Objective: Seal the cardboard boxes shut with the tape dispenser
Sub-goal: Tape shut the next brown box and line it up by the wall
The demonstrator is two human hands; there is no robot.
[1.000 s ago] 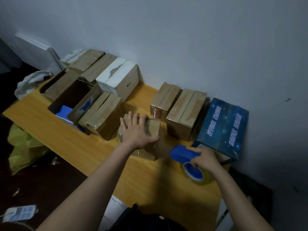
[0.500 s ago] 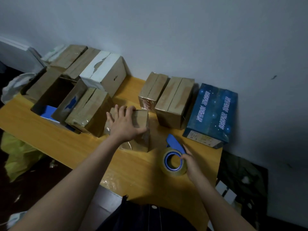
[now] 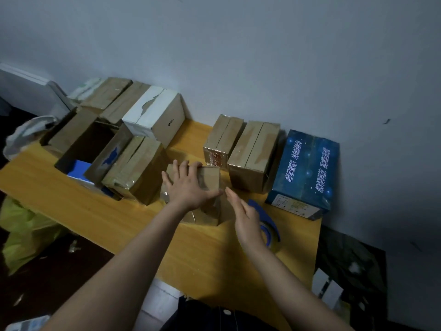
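A small brown cardboard box (image 3: 210,180) sits in the middle of the yellow table (image 3: 207,254). My left hand (image 3: 188,187) lies flat on its top with the fingers spread. My right hand (image 3: 243,216) is open, fingers straight, just right of the box with its fingertips near the box's right edge. The blue tape dispenser (image 3: 267,220) with its clear tape roll lies on the table behind my right hand, partly hidden by it. No hand holds the dispenser.
Two taped brown boxes (image 3: 238,144) and a dark blue printed box (image 3: 307,170) stand at the back right. At the left are an open carton (image 3: 88,149), a taped brown box (image 3: 136,168), a white-topped box (image 3: 155,115) and more cartons. A yellow bag (image 3: 21,230) lies on the floor.
My right hand has let go of the tape dispenser, which now lies on the table, and has moved left toward the small box. My left hand stays on the box top.
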